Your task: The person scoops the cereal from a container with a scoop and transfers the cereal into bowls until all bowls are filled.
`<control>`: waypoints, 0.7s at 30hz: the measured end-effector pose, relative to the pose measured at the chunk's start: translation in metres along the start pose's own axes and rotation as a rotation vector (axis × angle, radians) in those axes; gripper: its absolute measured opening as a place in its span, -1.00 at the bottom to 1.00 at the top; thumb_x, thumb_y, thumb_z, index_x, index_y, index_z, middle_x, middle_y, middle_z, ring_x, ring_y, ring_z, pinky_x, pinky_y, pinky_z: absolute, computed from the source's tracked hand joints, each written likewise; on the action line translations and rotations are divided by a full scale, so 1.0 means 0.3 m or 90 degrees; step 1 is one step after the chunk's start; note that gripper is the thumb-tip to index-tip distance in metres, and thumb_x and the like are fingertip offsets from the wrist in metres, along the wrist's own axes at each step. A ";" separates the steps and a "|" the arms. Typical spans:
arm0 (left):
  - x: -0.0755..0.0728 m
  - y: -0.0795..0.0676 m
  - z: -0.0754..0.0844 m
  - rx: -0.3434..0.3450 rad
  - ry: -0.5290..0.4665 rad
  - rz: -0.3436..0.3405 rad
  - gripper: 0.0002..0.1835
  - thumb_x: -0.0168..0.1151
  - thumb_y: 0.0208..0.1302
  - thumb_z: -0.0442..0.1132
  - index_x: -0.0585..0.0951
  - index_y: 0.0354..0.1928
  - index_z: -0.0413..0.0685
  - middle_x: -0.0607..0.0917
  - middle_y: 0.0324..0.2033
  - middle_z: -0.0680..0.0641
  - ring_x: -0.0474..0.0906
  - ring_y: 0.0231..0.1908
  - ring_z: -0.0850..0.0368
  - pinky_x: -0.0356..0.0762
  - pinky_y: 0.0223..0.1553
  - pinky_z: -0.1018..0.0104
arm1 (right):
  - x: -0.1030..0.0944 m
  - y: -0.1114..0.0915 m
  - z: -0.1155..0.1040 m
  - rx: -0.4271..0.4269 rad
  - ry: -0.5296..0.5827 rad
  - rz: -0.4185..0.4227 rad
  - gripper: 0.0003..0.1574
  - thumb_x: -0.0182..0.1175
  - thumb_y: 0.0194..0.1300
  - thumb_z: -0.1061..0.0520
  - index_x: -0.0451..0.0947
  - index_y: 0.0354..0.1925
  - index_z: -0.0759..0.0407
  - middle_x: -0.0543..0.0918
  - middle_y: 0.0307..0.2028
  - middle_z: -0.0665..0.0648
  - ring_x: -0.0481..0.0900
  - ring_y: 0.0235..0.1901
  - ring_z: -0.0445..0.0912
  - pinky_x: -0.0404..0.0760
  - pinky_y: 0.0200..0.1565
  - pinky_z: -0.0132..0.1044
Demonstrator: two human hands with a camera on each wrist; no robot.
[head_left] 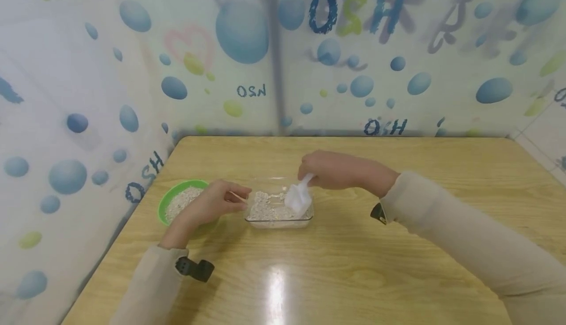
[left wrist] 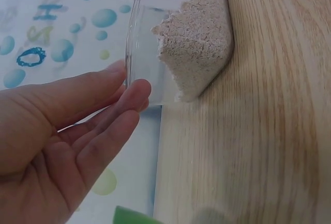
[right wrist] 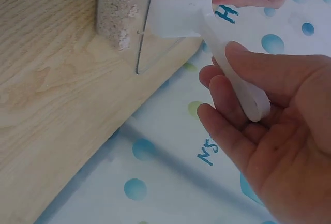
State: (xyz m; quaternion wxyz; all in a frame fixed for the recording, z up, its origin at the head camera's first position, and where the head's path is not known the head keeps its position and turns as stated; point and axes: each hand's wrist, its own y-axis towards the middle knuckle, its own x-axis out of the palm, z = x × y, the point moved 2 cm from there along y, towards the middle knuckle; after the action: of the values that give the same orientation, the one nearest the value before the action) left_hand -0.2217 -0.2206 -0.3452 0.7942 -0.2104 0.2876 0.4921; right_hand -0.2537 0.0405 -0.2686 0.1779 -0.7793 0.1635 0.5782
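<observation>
A clear rectangular container stands on the table, holding pale, oat-like flakes. My left hand pinches its left rim between thumb and fingers, seen close up in the left wrist view. In my right hand is the handle of a white plastic scoop, gripped between thumb and curled fingers. The scoop's head tilts down over the right part of the container, overlapping the flakes there. Flakes lie heaped toward the near side of the container, and its far part shows through bare.
Left of the container, a green bowl of similar pale flakes is partly hidden behind my left hand and forearm. The wooden table meets a wall covering printed with blue and green bubbles at its back and left.
</observation>
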 end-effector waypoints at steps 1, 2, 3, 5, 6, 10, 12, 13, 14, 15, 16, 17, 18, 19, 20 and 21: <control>0.000 0.000 0.000 0.000 0.000 -0.001 -0.61 0.25 0.17 -0.35 0.52 0.04 -0.37 0.57 -0.03 -0.29 0.59 -0.16 -0.02 0.57 -0.16 0.21 | 0.003 -0.001 0.003 0.000 0.005 0.002 -0.79 0.16 0.19 0.37 0.61 -0.17 0.30 0.61 -0.28 0.11 0.54 -0.21 -0.03 0.53 -0.12 -0.26; 0.000 0.000 -0.001 -0.001 -0.001 -0.002 -0.61 0.25 0.16 -0.36 0.52 0.04 -0.38 0.57 -0.03 -0.30 0.59 -0.16 -0.02 0.57 -0.16 0.22 | 0.006 -0.002 0.007 -0.002 0.010 0.005 -0.80 0.17 0.19 0.36 0.61 -0.18 0.29 0.61 -0.29 0.11 0.54 -0.22 -0.03 0.53 -0.13 -0.26; 0.000 0.001 -0.001 -0.002 -0.001 -0.003 -0.61 0.25 0.16 -0.37 0.52 0.04 -0.38 0.56 -0.02 -0.30 0.59 -0.17 -0.02 0.57 -0.16 0.22 | 0.012 -0.002 0.012 -0.002 0.016 0.008 -0.80 0.17 0.18 0.36 0.61 -0.18 0.29 0.61 -0.29 0.10 0.55 -0.23 -0.04 0.54 -0.13 -0.26; -0.001 0.001 0.000 -0.007 -0.001 -0.005 -0.61 0.25 0.16 -0.37 0.52 0.04 -0.38 0.56 -0.02 -0.30 0.59 -0.16 -0.01 0.56 -0.16 0.22 | 0.023 -0.002 0.020 -0.005 0.022 0.013 -0.81 0.18 0.18 0.35 0.62 -0.20 0.28 0.61 -0.31 0.09 0.56 -0.25 -0.05 0.55 -0.15 -0.26; -0.001 0.002 0.001 -0.009 -0.001 -0.006 -0.61 0.25 0.16 -0.37 0.52 0.04 -0.38 0.56 -0.02 -0.30 0.59 -0.16 -0.01 0.56 -0.15 0.22 | 0.028 -0.001 0.024 -0.009 0.026 0.017 -0.82 0.19 0.17 0.35 0.63 -0.21 0.27 0.61 -0.33 0.09 0.56 -0.26 -0.05 0.55 -0.16 -0.26; -0.001 0.004 0.005 -0.019 0.000 -0.006 -0.61 0.25 0.16 -0.38 0.52 0.04 -0.38 0.56 -0.01 -0.29 0.59 -0.16 -0.01 0.56 -0.15 0.21 | 0.047 0.008 0.039 -0.024 0.034 0.027 -0.82 0.21 0.15 0.34 0.63 -0.23 0.26 0.62 -0.34 0.07 0.56 -0.28 -0.07 0.55 -0.15 -0.28; -0.001 0.005 0.006 -0.020 0.000 -0.006 -0.61 0.25 0.15 -0.38 0.52 0.04 -0.38 0.56 -0.02 -0.29 0.59 -0.16 -0.01 0.56 -0.15 0.22 | 0.053 0.013 0.044 -0.032 0.033 0.027 -0.82 0.21 0.15 0.34 0.63 -0.23 0.25 0.62 -0.34 0.06 0.56 -0.28 -0.08 0.54 -0.15 -0.28; -0.001 0.006 0.007 -0.021 0.000 -0.005 -0.61 0.25 0.15 -0.38 0.52 0.03 -0.38 0.56 -0.01 -0.28 0.59 -0.16 -0.01 0.56 -0.16 0.22 | 0.056 0.015 0.045 -0.034 0.029 0.026 -0.82 0.21 0.15 0.34 0.63 -0.22 0.25 0.62 -0.34 0.06 0.56 -0.28 -0.08 0.54 -0.15 -0.28; -0.001 0.006 0.008 -0.020 0.000 -0.005 -0.61 0.25 0.15 -0.39 0.52 0.03 -0.38 0.56 -0.01 -0.28 0.59 -0.16 -0.01 0.57 -0.16 0.23 | 0.059 0.016 0.046 -0.036 0.025 0.025 -0.82 0.21 0.16 0.34 0.63 -0.22 0.25 0.62 -0.34 0.06 0.56 -0.28 -0.09 0.54 -0.15 -0.28; 0.000 0.006 0.008 -0.020 0.000 -0.004 -0.62 0.25 0.14 -0.39 0.53 0.03 -0.39 0.56 -0.01 -0.29 0.59 -0.17 -0.01 0.57 -0.16 0.23 | 0.060 0.018 0.045 -0.037 0.023 0.025 -0.82 0.20 0.16 0.34 0.63 -0.22 0.25 0.63 -0.33 0.06 0.56 -0.28 -0.08 0.54 -0.15 -0.28; 0.000 0.006 0.009 -0.019 -0.001 -0.004 -0.62 0.25 0.14 -0.39 0.53 0.02 -0.39 0.56 -0.01 -0.29 0.59 -0.17 -0.02 0.57 -0.16 0.23 | 0.062 0.020 0.045 -0.037 0.019 0.026 -0.82 0.20 0.16 0.34 0.63 -0.22 0.25 0.63 -0.33 0.07 0.56 -0.28 -0.08 0.54 -0.15 -0.27; -0.001 0.006 0.010 -0.020 -0.001 -0.003 -0.62 0.25 0.14 -0.40 0.53 0.02 -0.40 0.56 -0.01 -0.29 0.59 -0.17 -0.02 0.57 -0.16 0.23 | 0.063 0.021 0.044 -0.038 0.020 0.027 -0.82 0.20 0.16 0.34 0.63 -0.22 0.25 0.63 -0.33 0.07 0.56 -0.28 -0.08 0.54 -0.15 -0.27; -0.001 0.006 0.010 -0.020 -0.002 -0.004 -0.62 0.25 0.14 -0.40 0.53 0.02 -0.40 0.56 -0.01 -0.29 0.59 -0.16 -0.02 0.57 -0.16 0.23 | 0.064 0.023 0.043 -0.037 0.021 0.030 -0.82 0.20 0.16 0.34 0.63 -0.22 0.25 0.63 -0.33 0.07 0.56 -0.28 -0.08 0.54 -0.15 -0.27; 0.000 0.006 0.011 -0.020 -0.002 -0.003 -0.62 0.25 0.14 -0.40 0.53 0.02 -0.40 0.56 -0.01 -0.29 0.59 -0.16 -0.03 0.57 -0.16 0.23 | 0.065 0.023 0.041 -0.036 0.023 0.033 -0.82 0.21 0.16 0.34 0.63 -0.22 0.25 0.63 -0.33 0.08 0.56 -0.27 -0.08 0.54 -0.15 -0.28; 0.000 0.006 0.012 -0.020 -0.002 -0.003 -0.62 0.25 0.14 -0.40 0.53 0.02 -0.40 0.56 -0.01 -0.29 0.59 -0.16 -0.03 0.57 -0.16 0.23 | 0.067 0.025 0.038 -0.040 0.024 0.037 -0.82 0.21 0.15 0.34 0.63 -0.22 0.26 0.63 -0.33 0.08 0.56 -0.27 -0.07 0.54 -0.15 -0.28; 0.000 0.006 0.011 -0.021 -0.002 -0.003 -0.62 0.25 0.14 -0.40 0.53 0.02 -0.40 0.56 -0.01 -0.29 0.59 -0.16 -0.03 0.57 -0.16 0.23 | 0.068 0.026 0.035 -0.044 0.027 0.041 -0.82 0.21 0.15 0.35 0.63 -0.23 0.26 0.63 -0.34 0.09 0.56 -0.28 -0.07 0.54 -0.15 -0.28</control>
State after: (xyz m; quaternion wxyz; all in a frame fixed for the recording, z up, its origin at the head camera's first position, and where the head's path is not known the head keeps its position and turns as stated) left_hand -0.2225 -0.2178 -0.3429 0.7921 -0.2235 0.2775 0.4956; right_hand -0.2604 0.0375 -0.2916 0.1287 -0.7914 0.1721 0.5723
